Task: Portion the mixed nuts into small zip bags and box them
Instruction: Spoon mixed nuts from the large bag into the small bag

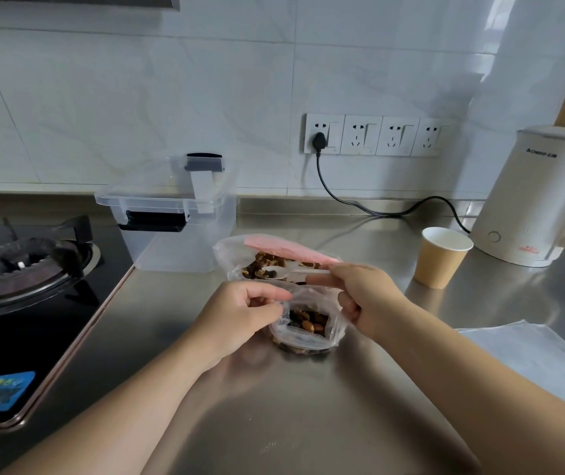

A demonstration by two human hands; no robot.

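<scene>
Fingers (275, 296) of left hand (240, 317) pinched near rim of small zip bag (308, 332), holding its mouth open. Right hand (366, 299) gripped white spoon (282, 273), bowl reaching into large nut bag (274, 258) just behind; lower right fingers apparently also curled on small bag's far rim, hard to confirm. Small bag stood on desk (274, 423), some mixed nuts (310, 322) already inside. Clear box (171, 231), lid resting loosely on top, near back left beside stove (24, 265). Paper cup (442, 257) and kettle (541, 197) to right. Risk noted: loaded spoon crossing gap could shed nuts onto desk; slack pinch could let mouth collapse or bag tip.
</scene>
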